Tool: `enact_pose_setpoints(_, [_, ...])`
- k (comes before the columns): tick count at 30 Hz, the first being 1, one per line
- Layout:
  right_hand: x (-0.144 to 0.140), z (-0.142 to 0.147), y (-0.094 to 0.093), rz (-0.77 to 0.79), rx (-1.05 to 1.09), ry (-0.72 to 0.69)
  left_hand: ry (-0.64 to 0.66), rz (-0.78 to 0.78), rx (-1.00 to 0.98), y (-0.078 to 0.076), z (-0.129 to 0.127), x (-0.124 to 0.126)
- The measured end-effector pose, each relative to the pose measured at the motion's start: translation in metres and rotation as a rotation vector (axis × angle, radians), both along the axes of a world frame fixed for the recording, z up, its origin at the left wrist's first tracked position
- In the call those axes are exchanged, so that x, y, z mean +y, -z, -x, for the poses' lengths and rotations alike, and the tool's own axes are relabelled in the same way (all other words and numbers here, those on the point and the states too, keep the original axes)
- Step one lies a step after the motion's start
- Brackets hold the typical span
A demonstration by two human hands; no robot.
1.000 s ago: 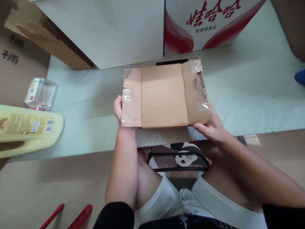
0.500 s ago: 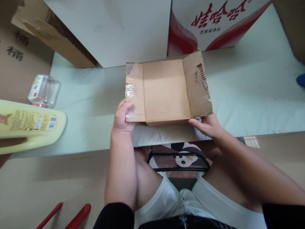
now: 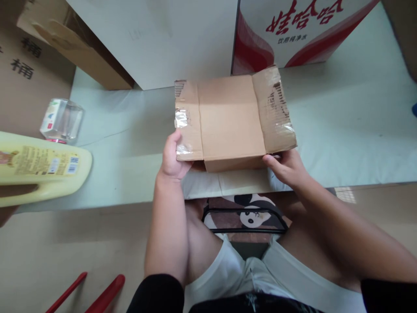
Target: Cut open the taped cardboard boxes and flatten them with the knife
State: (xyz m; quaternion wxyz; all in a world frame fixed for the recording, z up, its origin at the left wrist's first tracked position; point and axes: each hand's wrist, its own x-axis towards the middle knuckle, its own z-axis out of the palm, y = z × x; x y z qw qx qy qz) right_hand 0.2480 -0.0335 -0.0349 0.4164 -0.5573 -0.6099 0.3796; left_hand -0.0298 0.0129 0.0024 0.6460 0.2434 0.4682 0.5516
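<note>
A brown cardboard box [image 3: 232, 115] is held between my two hands over the front part of the table. Its side flaps are spread outward, with torn, rough patches and shiny clear tape on them. My left hand [image 3: 174, 156] grips the left flap near its front corner, thumb on top and the other fingers hidden underneath. At the front right corner, my right hand [image 3: 286, 167] holds the box with its thumb along the edge; its remaining fingers are out of sight below the right flap.
On the pale green table cover [image 3: 345, 126] stand a large white box [image 3: 156, 39] and a red-and-white printed carton [image 3: 289, 34] behind. To the left are a yellow jug [image 3: 45, 169], a clear plastic container [image 3: 63, 119] and brown cartons [image 3: 94, 56]. Red stool legs [image 3: 106, 293] show below.
The cardboard box has shifted slightly to the right and tilted, showing more of its front wall. Both hands have moved along with it, still gripping it.
</note>
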Motion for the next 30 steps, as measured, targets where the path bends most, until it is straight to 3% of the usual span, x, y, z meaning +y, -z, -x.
enact_pose_setpoints(6, [0.001,-0.001,-0.003,-0.028,-0.013,0.024,0.005,0.023,0.005,-0.001,-0.004,0.001])
enact_pose_setpoints(16, [0.002,-0.006,0.002,-0.052,-0.082,0.043,0.007,0.025,0.009,0.012,0.000,0.006])
enact_pose_setpoints(22, [0.004,-0.005,-0.006,-0.011,0.039,0.093,0.010,0.077,-0.035,0.016,0.001,0.004])
enact_pose_setpoints(26, [0.003,-0.005,0.002,0.090,0.149,0.183,0.045,0.124,-0.017,0.017,0.002,0.002])
enact_pose_setpoints(30, [0.001,-0.010,0.012,0.036,0.075,0.184,0.114,0.118,-0.034,0.017,0.003,-0.002])
